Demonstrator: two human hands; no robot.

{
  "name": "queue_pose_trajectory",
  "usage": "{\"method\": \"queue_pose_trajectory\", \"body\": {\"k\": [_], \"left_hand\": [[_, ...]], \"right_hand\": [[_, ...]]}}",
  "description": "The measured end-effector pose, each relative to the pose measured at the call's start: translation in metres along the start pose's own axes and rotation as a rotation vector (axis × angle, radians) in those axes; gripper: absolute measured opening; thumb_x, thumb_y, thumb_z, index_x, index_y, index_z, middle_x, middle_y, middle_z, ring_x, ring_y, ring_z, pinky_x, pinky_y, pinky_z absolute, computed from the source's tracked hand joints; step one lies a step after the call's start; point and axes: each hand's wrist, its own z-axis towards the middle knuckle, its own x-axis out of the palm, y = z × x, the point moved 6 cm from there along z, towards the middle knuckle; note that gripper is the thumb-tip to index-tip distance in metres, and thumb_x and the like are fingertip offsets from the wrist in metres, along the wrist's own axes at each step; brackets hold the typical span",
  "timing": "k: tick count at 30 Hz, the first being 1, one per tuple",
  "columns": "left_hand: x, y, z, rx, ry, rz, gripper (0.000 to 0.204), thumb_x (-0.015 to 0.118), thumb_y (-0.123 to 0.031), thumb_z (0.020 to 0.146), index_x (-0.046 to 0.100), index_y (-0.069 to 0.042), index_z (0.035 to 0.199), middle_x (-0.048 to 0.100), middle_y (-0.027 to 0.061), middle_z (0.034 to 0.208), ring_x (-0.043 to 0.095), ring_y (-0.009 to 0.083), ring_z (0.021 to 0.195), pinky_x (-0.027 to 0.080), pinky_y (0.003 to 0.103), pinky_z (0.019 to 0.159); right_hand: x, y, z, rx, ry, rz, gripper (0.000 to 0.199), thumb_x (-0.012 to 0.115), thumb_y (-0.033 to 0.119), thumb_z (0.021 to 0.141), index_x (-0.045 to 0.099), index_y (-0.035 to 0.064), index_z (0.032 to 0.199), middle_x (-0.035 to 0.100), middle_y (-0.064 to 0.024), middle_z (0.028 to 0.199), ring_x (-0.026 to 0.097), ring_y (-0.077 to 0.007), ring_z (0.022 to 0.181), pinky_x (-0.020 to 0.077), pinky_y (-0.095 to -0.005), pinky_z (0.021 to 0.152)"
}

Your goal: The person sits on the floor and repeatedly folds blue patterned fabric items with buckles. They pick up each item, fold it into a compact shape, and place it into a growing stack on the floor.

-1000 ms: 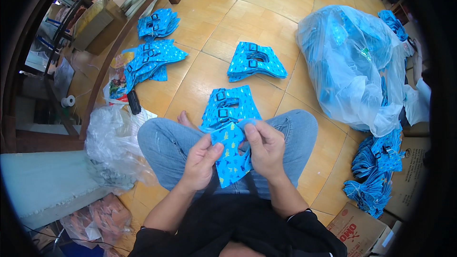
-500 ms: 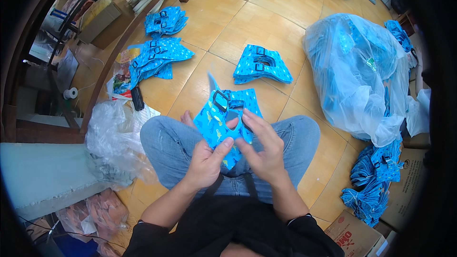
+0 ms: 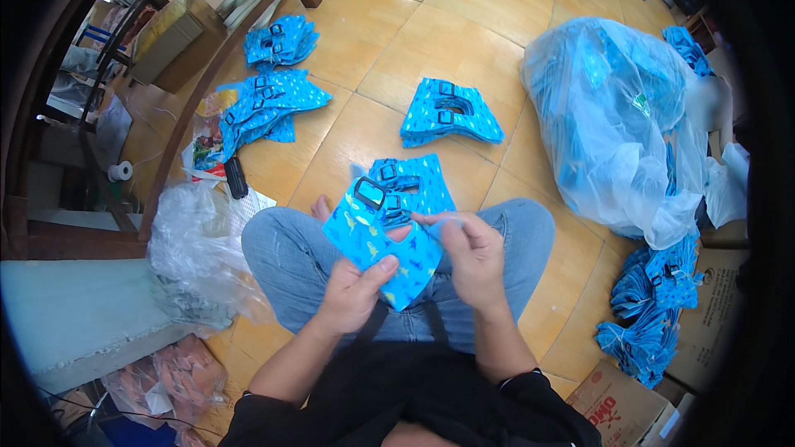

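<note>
A blue printed fabric piece with black buckles [image 3: 352,228] is held over my lap, tilted to the left. My left hand [image 3: 350,294] grips its lower edge, thumb on top and the other fingers underneath. Close by on the right, my right hand [image 3: 474,257] is closed, thumb and index finger pinched together at the cut-out edge beside a buckle. What lies in that pinch is blurred, perhaps a bluish flap of the material. Another matching blue piece [image 3: 432,178] shows just behind, and part of it is hidden by the front one.
A stack of blue pieces [image 3: 451,120] lies ahead on the tiles, with more piles [image 3: 277,103] at the left. A large plastic bag [image 3: 604,124] stands at right, near bundled pieces [image 3: 642,339] and cardboard boxes [image 3: 617,406]. Crumpled clear plastic [image 3: 195,232] lies left, beside a wooden frame [image 3: 178,128].
My right hand has gone from spread fingers over the piece to a pinch at its right side. The front piece has swung left, showing more of the buckles behind.
</note>
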Motion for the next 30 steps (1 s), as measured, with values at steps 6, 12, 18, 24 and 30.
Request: {"method": "queue_pose_trajectory", "body": {"k": [6,12,18,24,30], "left_hand": [[-0.013,-0.030,-0.001,-0.120,0.300,0.145,0.035,0.056,-0.004,0.084,0.057,0.004,0.118,0.064,0.0098,0.110,0.058,0.0169,0.106,0.040,0.034,0.098],[-0.037,-0.058,0.015,0.176,-0.034,0.536,0.023,0.054,0.001,0.085,0.059,0.003,0.108,0.069,0.0049,0.096,0.059,0.0106,0.097,0.043,0.031,0.092],[-0.043,-0.069,0.019,0.266,-0.243,0.619,0.020,0.053,0.000,0.089,0.058,0.003,0.108,0.068,0.0064,0.098,0.061,0.0094,0.087,0.048,0.025,0.079],[-0.049,-0.061,0.021,0.297,-0.257,0.603,0.031,0.056,-0.003,0.089,0.051,0.003,0.120,0.065,0.0077,0.102,0.060,0.0112,0.091,0.047,0.026,0.081],[-0.051,-0.031,0.027,0.071,-0.184,0.245,0.059,0.061,-0.007,0.087,0.032,0.000,0.138,0.049,0.0178,0.129,0.052,0.0216,0.114,0.044,0.033,0.094]], "right_hand": [[-0.044,0.019,0.022,-0.276,-0.110,-0.568,0.049,0.058,0.035,0.093,0.053,-0.0024,0.124,0.059,-0.0147,0.121,0.053,-0.0213,0.116,0.0365,-0.0360,0.102],[-0.051,-0.018,0.009,0.056,0.050,-0.093,0.020,0.065,0.006,0.087,0.056,0.0011,0.105,0.058,-0.0053,0.101,0.055,-0.0119,0.093,0.0446,-0.0264,0.085],[-0.047,0.000,0.006,-0.249,-0.046,-0.251,0.014,0.064,0.003,0.086,0.054,0.0023,0.096,0.058,-0.0083,0.097,0.056,-0.0149,0.090,0.0453,-0.0269,0.081],[-0.045,-0.003,0.004,-0.154,-0.089,-0.171,0.020,0.061,0.010,0.091,0.050,0.0043,0.106,0.059,-0.0065,0.093,0.058,-0.0124,0.082,0.0485,-0.0245,0.070],[-0.067,-0.023,0.000,0.231,-0.366,-0.086,0.026,0.056,0.022,0.095,0.047,0.0102,0.115,0.059,-0.0028,0.088,0.058,-0.0098,0.055,0.0442,-0.0208,0.045]]}}
